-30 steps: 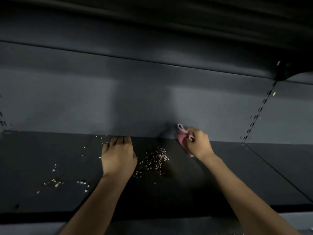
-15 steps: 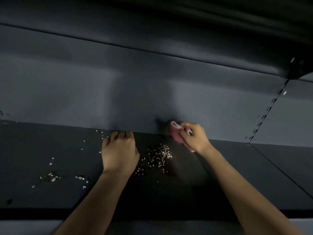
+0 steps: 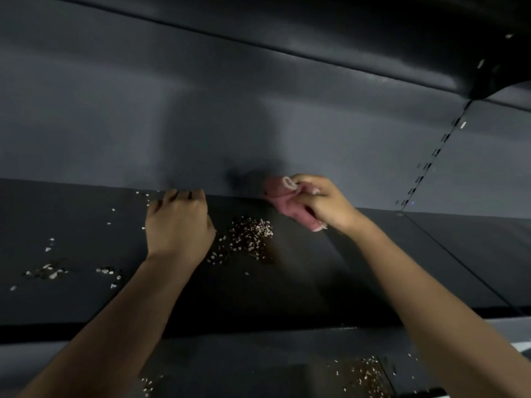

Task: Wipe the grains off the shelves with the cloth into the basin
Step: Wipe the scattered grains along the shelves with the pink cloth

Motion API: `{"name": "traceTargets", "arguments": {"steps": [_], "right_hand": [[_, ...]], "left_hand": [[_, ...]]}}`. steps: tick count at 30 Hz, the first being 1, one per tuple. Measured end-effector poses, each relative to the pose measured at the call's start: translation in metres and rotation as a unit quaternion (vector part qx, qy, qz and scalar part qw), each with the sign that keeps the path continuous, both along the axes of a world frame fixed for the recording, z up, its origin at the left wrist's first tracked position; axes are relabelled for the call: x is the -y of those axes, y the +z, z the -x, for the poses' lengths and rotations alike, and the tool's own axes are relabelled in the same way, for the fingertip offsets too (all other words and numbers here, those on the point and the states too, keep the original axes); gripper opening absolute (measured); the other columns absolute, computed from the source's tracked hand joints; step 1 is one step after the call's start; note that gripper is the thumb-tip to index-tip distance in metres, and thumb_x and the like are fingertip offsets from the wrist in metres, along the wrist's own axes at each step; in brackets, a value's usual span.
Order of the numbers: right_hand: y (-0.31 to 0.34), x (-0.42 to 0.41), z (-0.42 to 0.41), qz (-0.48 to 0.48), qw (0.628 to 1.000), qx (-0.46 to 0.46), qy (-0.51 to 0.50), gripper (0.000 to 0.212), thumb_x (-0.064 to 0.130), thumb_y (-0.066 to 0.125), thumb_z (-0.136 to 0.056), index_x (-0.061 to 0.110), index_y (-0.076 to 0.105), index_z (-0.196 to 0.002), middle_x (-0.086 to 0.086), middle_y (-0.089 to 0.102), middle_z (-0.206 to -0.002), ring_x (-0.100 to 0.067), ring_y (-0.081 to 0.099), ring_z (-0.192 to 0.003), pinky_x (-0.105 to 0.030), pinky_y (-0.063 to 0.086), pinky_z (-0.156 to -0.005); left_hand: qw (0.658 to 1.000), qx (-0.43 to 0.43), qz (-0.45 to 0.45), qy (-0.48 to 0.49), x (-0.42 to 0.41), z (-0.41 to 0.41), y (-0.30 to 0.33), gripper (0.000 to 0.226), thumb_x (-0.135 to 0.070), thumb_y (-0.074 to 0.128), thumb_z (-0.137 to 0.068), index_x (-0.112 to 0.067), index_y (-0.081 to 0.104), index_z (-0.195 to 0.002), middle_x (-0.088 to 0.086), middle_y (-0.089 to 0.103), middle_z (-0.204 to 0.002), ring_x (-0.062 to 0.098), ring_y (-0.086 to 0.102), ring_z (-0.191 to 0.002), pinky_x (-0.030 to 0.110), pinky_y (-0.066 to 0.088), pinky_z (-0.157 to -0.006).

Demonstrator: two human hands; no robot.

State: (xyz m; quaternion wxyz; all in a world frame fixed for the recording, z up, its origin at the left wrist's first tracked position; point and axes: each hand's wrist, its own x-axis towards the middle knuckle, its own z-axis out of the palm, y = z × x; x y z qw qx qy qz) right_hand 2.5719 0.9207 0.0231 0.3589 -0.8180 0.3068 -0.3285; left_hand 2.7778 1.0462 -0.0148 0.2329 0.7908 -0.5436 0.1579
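We seem to be in a shop, facing bare dark display shelving. The shelf [image 3: 359,271] is a long metal board; behind it rises a plain back panel [image 3: 115,133]. Right of the shelf, a slotted upright [image 3: 431,165] climbs the panel, and another shelf [image 3: 344,30] overhangs above.

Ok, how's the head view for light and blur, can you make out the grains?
Head view: dim, hand shadows on the back wall; the right hand and cloth slightly blurred; the grains show pale and clear on the dark shelf.
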Motion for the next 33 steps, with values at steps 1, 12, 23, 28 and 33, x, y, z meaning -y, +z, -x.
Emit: {"name": "traceTargets", "arguments": {"steps": [1,12,23,28,33], "right_hand": [[0.002,-0.006,0.013,-0.011,1.0,-0.011,0.011,0.039,-0.023,0.047,-0.075,0.011,0.064,-0.081,0.01,0.062,-0.071,0.001,0.056,-0.07,-0.013,0.045,-0.069],[-0.014,-0.042,0.092,-0.162,0.981,-0.033,0.101,0.054,-0.025,0.045,-0.077,0.021,0.072,-0.069,0.005,0.068,-0.07,-0.004,0.063,-0.065,-0.013,0.046,-0.059],[0.003,-0.061,0.12,-0.124,0.954,-0.184,0.2,0.034,-0.014,0.054,-0.071,0.015,0.072,-0.075,-0.014,0.068,-0.091,-0.017,0.064,-0.09,-0.026,0.048,-0.085],[-0.002,-0.073,0.115,-0.108,0.939,-0.22,0.241,0.037,-0.008,0.059,-0.072,0.024,0.074,-0.08,-0.001,0.065,-0.099,-0.015,0.062,-0.097,-0.022,0.046,-0.089],[-0.014,-0.078,0.083,-0.014,0.951,-0.221,0.215,0.03,-0.01,0.064,-0.077,0.008,0.072,-0.099,0.003,0.063,-0.101,0.0,0.06,-0.093,-0.011,0.043,-0.083]], "left_hand": [[1.0,0.001,0.003,-0.003,0.0,0.0,0.0,0.02,-0.01,0.053,-0.08,-0.007,0.063,-0.097,0.011,0.066,-0.093,0.029,0.057,-0.097,0.042,0.042,-0.086],[0.997,-0.017,0.056,-0.06,-0.009,0.011,0.001,0.014,0.0,0.057,-0.076,-0.005,0.065,-0.086,0.014,0.067,-0.081,0.035,0.059,-0.087,0.044,0.048,-0.078],[0.986,-0.113,0.047,-0.116,-0.029,0.086,-0.005,0.016,-0.014,0.053,-0.085,-0.019,0.062,-0.097,-0.002,0.064,-0.095,0.019,0.057,-0.095,0.034,0.045,-0.079],[0.983,-0.133,0.073,-0.098,-0.028,0.085,-0.007,0.014,-0.008,0.055,-0.083,-0.016,0.063,-0.091,0.001,0.065,-0.087,0.022,0.059,-0.088,0.036,0.047,-0.074],[0.978,-0.191,0.066,-0.051,-0.025,0.083,-0.005,0.018,-0.011,0.051,-0.084,-0.02,0.063,-0.094,0.001,0.065,-0.092,0.023,0.06,-0.086,0.034,0.048,-0.07]]}}
